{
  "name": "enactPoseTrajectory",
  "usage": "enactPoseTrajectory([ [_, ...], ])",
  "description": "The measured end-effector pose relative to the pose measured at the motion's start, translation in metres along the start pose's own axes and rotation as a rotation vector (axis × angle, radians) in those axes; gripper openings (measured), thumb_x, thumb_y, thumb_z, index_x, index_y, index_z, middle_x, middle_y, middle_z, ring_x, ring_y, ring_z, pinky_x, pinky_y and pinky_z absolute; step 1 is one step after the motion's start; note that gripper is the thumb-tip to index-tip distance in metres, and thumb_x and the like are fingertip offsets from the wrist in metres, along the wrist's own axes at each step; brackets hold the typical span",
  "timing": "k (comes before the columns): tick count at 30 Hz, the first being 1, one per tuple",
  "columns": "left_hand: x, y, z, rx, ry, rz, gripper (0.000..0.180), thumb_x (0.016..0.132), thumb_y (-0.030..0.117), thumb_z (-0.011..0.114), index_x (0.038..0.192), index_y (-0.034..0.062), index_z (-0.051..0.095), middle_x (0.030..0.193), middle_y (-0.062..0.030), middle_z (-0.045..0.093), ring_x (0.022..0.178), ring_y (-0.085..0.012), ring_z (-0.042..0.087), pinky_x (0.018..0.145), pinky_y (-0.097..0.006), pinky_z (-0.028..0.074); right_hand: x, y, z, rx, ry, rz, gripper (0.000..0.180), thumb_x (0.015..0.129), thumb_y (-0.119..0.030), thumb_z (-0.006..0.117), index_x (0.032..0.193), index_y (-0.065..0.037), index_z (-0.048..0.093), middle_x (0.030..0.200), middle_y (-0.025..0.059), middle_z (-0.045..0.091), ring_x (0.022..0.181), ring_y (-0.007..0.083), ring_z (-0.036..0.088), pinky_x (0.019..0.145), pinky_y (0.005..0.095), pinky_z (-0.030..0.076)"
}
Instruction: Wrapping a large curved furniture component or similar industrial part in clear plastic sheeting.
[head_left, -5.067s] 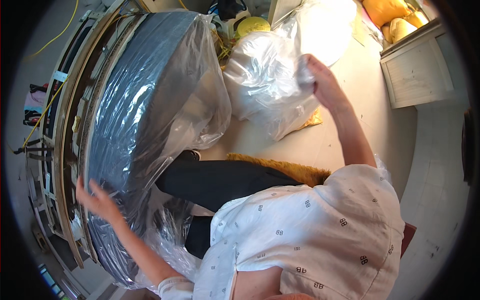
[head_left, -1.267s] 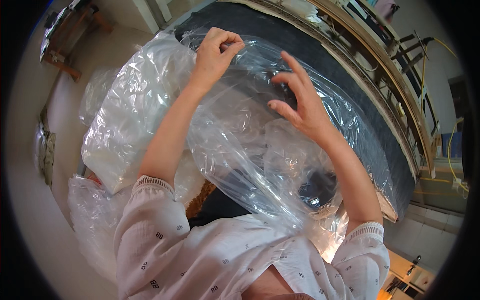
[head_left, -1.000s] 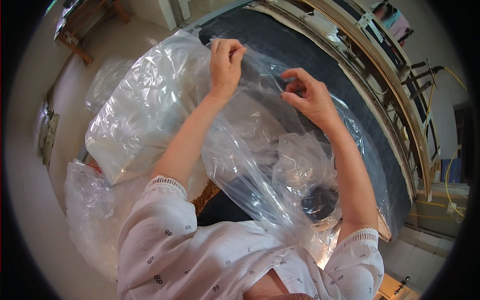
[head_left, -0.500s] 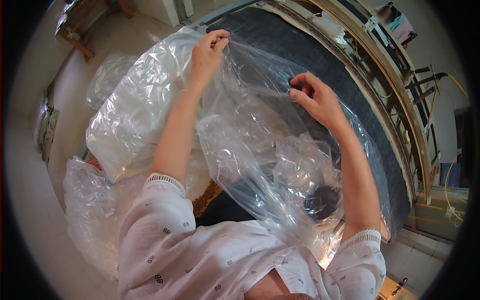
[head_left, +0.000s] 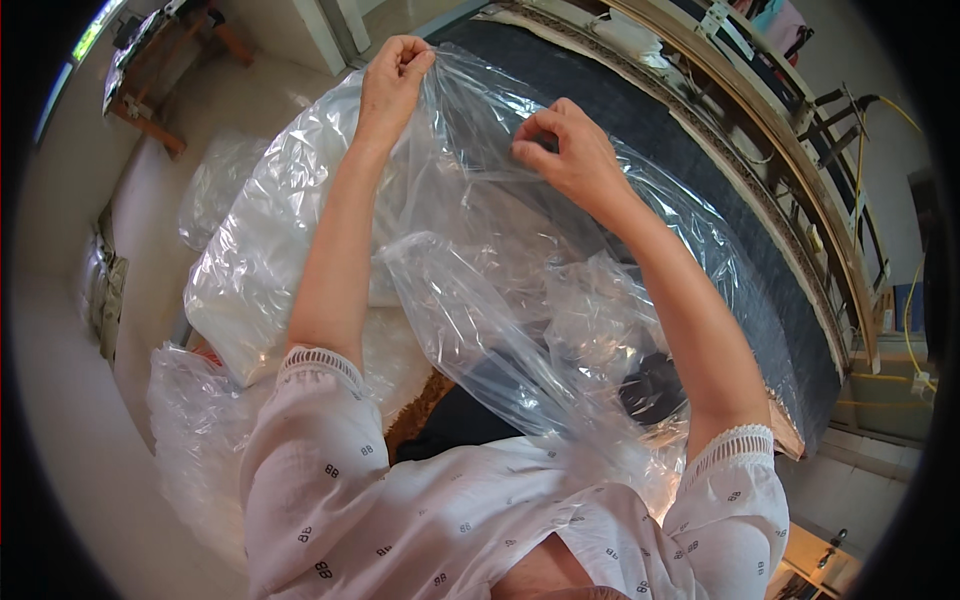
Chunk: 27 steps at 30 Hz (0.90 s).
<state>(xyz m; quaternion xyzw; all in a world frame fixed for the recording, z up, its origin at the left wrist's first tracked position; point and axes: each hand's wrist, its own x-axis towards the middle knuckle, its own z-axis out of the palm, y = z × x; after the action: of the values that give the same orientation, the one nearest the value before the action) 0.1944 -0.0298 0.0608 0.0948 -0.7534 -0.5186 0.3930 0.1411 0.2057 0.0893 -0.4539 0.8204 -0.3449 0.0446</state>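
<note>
Both hands pinch the clear plastic bag (head_left: 470,270): left hand (head_left: 392,82) top centre, right hand (head_left: 565,152) beside it; bag hangs lengthwise toward lower right.

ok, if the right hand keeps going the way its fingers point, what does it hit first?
Probably the clear crinkled plastic sheet that the right hand already pinches, then the left hand; depth is unclear.

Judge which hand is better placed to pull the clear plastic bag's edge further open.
Probably the right hand: it pinches a loose fold of the clear plastic bag mid-sheet over the dark mattress, with slack below. The left hand pinches the far top edge, arm already outstretched.
</note>
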Motion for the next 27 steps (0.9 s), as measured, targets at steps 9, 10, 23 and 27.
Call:
enactPoseTrajectory([
  [9,0.016,0.004,0.022,-0.11,-0.057,-0.14,0.016,0.085,0.014,0.057,0.096,0.0027,0.058,0.08,-0.0004,0.057,0.068,-0.0071,0.051,0.061,-0.021,0.041,-0.001,0.005,-0.006,0.615,0.099,0.246,0.018,0.085,-0.022,0.054,0.095,-0.006,0.056,0.078,0.0061,0.064,0.072,0.0123,0.056,0.065,0.0266,0.041],
  [10,0.017,0.001,0.033,-0.21,-0.002,-0.146,0.017,0.086,0.016,0.056,0.096,0.0021,0.057,0.08,-0.0016,0.058,0.068,-0.0076,0.053,0.062,-0.02,0.042,-0.007,0.002,-0.011,0.613,0.121,0.263,0.018,0.085,-0.022,0.054,0.095,-0.006,0.056,0.078,0.0061,0.064,0.072,0.0123,0.056,0.065,0.0266,0.041],
  [23,0.121,-0.13,0.026,1.176,-0.041,0.588,0.022,0.084,0.011,0.047,0.096,-0.0032,0.058,0.097,-0.0173,0.057,0.096,-0.0304,0.053,0.086,-0.036,0.041,-0.41,0.097,-0.082,0.353,-1.147,0.672,0.025,0.079,-0.016,0.054,0.098,-0.002,0.062,0.09,0.0106,0.064,0.081,0.0211,0.059,0.077,0.0343,0.045],
  [27,0.124,-0.141,0.025,1.109,-0.069,0.416,0.026,0.083,0.013,0.045,0.099,-0.0034,0.057,0.1,-0.021,0.057,0.097,-0.0353,0.054,0.084,-0.04,0.042,-0.517,0.07,-0.12,-0.247,-0.929,1.038,0.021,0.077,-0.014,0.051,0.091,-0.005,0.063,0.085,0.0134,0.063,0.076,0.0252,0.057,0.073,0.0372,0.045],
])
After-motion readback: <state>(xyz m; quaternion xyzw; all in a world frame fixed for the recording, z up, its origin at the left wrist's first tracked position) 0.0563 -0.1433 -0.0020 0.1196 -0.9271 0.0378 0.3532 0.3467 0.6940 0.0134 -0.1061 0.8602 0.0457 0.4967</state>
